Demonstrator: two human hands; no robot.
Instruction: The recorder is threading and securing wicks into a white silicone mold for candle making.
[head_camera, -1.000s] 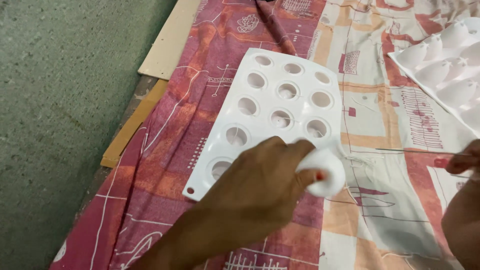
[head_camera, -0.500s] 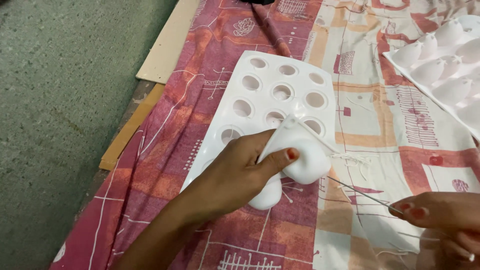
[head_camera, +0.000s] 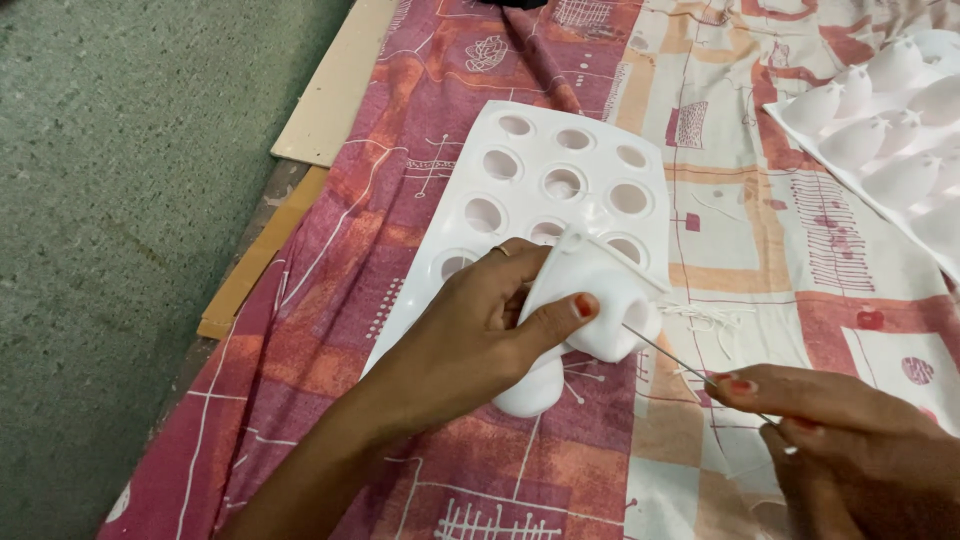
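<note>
Fingers of the left hand (head_camera: 478, 335) clamp the folded-up near corner of the white mould tray (head_camera: 560, 185), which lies on the patterned cloth (head_camera: 760, 260). Right of that corner, the right hand (head_camera: 840, 440) pinches a thin needle (head_camera: 665, 355), its tip touching the tray's bulging cup.

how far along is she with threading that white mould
Early on, it seems. In hand: the left hand folds up a corner of the white silicone mould, and the right hand points a long needle at an upturned cup. Loose wick string lies alongside. The visible cavities look unthreaded.
</note>
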